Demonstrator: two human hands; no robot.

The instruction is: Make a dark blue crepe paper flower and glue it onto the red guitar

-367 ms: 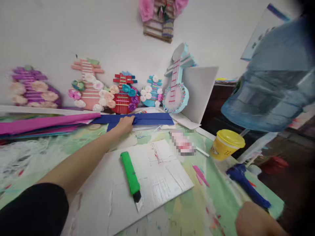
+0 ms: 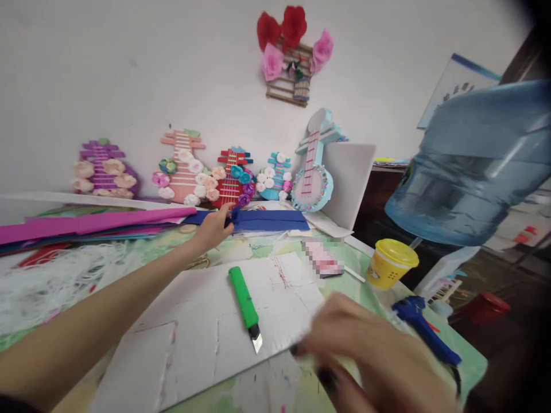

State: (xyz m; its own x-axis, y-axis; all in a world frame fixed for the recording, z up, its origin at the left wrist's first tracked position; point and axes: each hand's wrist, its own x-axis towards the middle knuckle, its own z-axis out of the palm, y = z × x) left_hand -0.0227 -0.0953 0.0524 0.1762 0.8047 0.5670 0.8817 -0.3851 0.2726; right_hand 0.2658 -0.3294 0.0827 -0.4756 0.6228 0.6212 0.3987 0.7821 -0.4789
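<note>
The cutter [image 2: 244, 298] is green, the paper [image 2: 273, 220] blue, the board [image 2: 196, 321] white

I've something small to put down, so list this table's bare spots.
Bare: the white foam board left of the green utility knife, and tabletop along the board's near edge. Crowded: back, blue paper, magenta paper; left, white strips; right, blue glue gun and yellow bucket.

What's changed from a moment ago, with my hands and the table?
Your right hand has come in from the lower right, forward and leftward, toward the white board; it is blurred, with nothing visible in it. The view has tipped up, bringing red flowers into sight. Your left hand stays at the blue strip, its grip hard to make out, and the green cutter still lies on the board.
</note>
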